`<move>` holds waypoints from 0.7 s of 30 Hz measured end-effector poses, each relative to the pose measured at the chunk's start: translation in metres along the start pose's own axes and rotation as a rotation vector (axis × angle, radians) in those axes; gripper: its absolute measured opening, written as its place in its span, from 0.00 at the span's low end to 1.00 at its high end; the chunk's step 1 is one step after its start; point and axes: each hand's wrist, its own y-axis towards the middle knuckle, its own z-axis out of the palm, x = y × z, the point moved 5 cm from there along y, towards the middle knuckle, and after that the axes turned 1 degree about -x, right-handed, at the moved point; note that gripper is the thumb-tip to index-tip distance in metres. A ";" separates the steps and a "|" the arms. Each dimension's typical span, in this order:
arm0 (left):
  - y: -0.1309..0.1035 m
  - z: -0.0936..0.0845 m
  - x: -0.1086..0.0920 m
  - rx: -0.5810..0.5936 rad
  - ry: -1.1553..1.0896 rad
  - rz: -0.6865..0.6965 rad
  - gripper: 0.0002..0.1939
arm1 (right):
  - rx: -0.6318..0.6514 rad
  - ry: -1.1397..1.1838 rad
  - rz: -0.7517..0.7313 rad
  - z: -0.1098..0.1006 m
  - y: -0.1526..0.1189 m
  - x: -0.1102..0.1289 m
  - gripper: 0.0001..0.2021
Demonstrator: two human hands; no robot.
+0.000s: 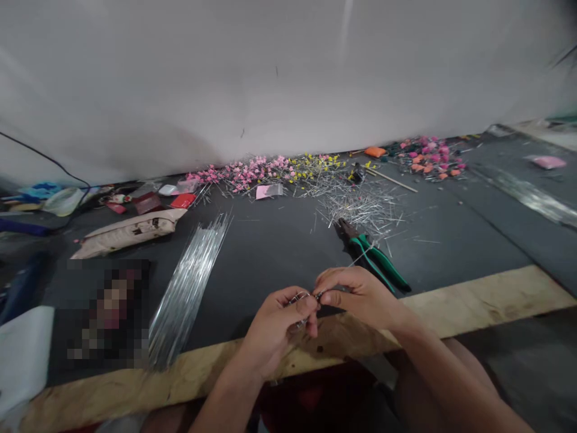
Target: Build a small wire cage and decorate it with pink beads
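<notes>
My left hand (pixel 282 322) is closed around a small metal tool (pixel 298 297) with a curved, loop-like handle; its exact kind cannot be made out. Against its tip, my right hand (pixel 356 294) pinches a thin silvery wire (pixel 362 258), which slants up and right past the fingers. Both hands meet above the table's front edge, fingertips nearly touching. Just beyond the right hand lie green-handled pliers (pixel 372 255), their dark jaws pointing away from me. A heap of loose cut wires (pixel 360 204) spreads behind these pliers.
To the left lies a bundle of long straight wires (pixel 189 288). Pink-tipped wires (pixel 256 171), yellow-tipped wires (pixel 315 165) and orange and magenta pieces (pixel 433 157) line the wall. A wrapped packet (pixel 130 233) and a white container (pixel 24 355) sit at left. Wooden edging (pixel 487 297) borders the table.
</notes>
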 end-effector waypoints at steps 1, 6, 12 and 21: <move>0.000 0.001 0.002 0.035 -0.063 -0.034 0.10 | 0.014 0.007 -0.045 0.001 0.001 0.001 0.06; -0.003 0.000 0.001 0.064 -0.063 -0.078 0.10 | -0.022 -0.056 -0.186 0.003 0.001 0.008 0.04; -0.002 -0.013 -0.023 -0.200 0.531 0.223 0.11 | -0.195 -0.085 -0.013 0.005 0.002 -0.002 0.05; -0.006 -0.006 -0.033 -0.560 1.315 0.820 0.19 | -0.395 0.034 0.229 0.011 0.001 -0.024 0.07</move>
